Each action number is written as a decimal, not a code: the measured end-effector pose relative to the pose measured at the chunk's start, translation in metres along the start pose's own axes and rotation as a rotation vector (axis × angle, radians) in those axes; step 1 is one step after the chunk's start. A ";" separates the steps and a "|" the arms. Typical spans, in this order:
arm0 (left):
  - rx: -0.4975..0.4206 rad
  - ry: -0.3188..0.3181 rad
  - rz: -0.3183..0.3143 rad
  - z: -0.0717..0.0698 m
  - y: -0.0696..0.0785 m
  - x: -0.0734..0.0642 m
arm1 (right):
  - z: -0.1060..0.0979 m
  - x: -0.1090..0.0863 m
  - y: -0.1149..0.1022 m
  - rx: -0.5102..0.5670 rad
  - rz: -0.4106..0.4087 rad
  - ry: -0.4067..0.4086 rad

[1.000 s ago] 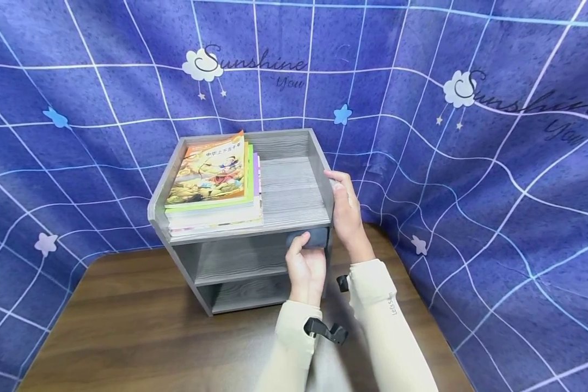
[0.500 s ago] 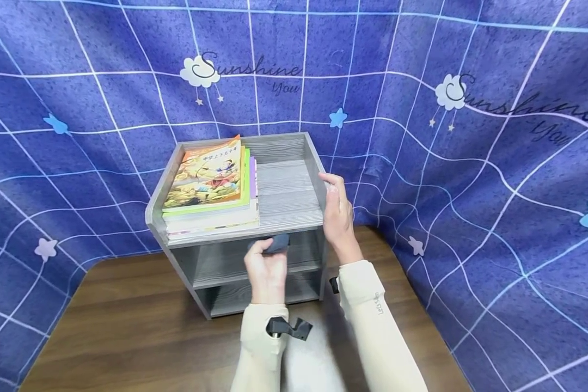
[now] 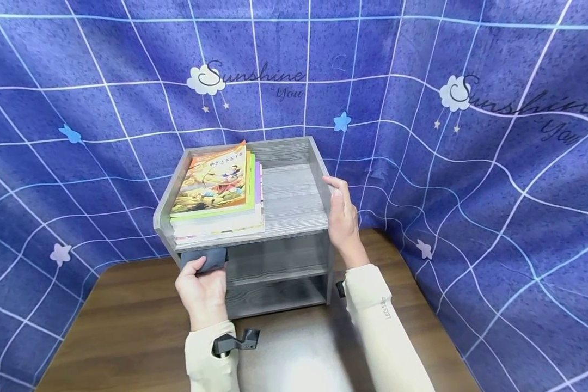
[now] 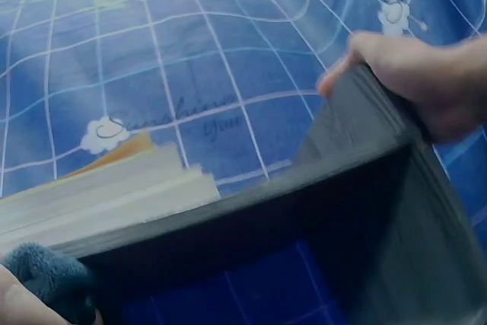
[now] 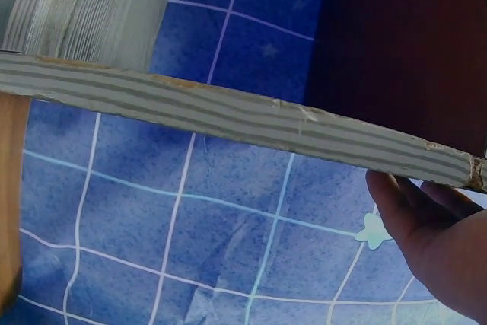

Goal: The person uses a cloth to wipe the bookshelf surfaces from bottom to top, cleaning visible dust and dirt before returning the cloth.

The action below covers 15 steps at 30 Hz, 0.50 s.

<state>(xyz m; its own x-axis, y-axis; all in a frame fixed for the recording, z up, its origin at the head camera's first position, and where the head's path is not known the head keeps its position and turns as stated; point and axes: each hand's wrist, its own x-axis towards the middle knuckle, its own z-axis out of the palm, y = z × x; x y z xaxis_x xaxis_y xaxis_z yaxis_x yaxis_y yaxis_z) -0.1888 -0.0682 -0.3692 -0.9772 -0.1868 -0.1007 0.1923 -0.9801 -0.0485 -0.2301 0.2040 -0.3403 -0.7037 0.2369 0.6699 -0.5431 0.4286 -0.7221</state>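
A small grey wood-grain bookshelf (image 3: 294, 190) stands on a brown table. My left hand (image 3: 203, 296), palm up, holds a folded dark blue-grey cloth (image 3: 210, 260) at the left end of the top board's front edge, with the thumb over it. The left wrist view shows the cloth's fuzzy surface (image 4: 47, 270) close against that board. My right hand (image 3: 343, 220) grips the right side panel near its front, thumb and fingers over the top edge. From the right wrist, the fingers (image 5: 392, 203) reach the striped panel edge (image 5: 228, 116).
A stack of books (image 3: 210, 182) lies on the left half of the top board, an orange-covered one uppermost. Lower compartments (image 3: 279, 288) are below. A blue gridded curtain (image 3: 397, 65) hangs behind and to the right; the brown table (image 3: 108, 326) extends around the shelf.
My left hand has moved with the cloth from right to left along the underside of the top board's front edge. My right hand keeps its grip on the side panel.
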 end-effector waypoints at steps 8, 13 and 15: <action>0.219 -0.108 0.128 -0.009 -0.004 0.002 | 0.003 0.000 0.001 0.018 -0.024 -0.002; 0.314 -0.106 0.209 -0.015 -0.022 0.000 | 0.003 0.000 0.001 0.024 -0.020 0.006; 0.356 -0.096 0.209 -0.017 -0.035 -0.003 | 0.002 0.001 0.002 0.028 -0.025 0.006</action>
<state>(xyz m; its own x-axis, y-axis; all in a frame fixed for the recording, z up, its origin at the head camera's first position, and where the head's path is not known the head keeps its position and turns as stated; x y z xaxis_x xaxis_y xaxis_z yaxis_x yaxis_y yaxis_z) -0.1916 -0.0318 -0.3839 -0.9278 -0.3725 0.0222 0.3605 -0.8793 0.3112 -0.2321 0.2033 -0.3413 -0.6872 0.2317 0.6885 -0.5728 0.4101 -0.7098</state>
